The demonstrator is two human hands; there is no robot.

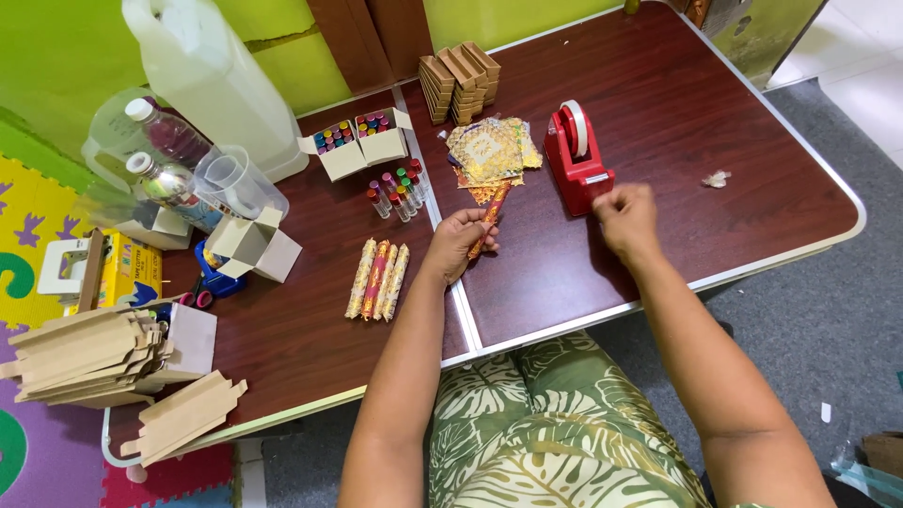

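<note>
Nearby, two open boxes (362, 141) of coloured vials, left hand (458, 243) gripping wrapped tube (489, 218)

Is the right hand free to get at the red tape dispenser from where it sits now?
Probably yes. The right hand is already at the front end of the red tape dispenser, with nothing lying between them. The left hand holds a wrapped tube off to the side.

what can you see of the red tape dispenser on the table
The red tape dispenser is a glossy, plastic-looking desk model with a pale roll of tape standing on edge in its upper part. It sits upright on the dark brown table, its cutter end toward the person. The right hand is at that end, fingers pinched; whether they hold tape is too small to tell. A stack of patterned gold papers lies just beside it, apart from it.
</note>
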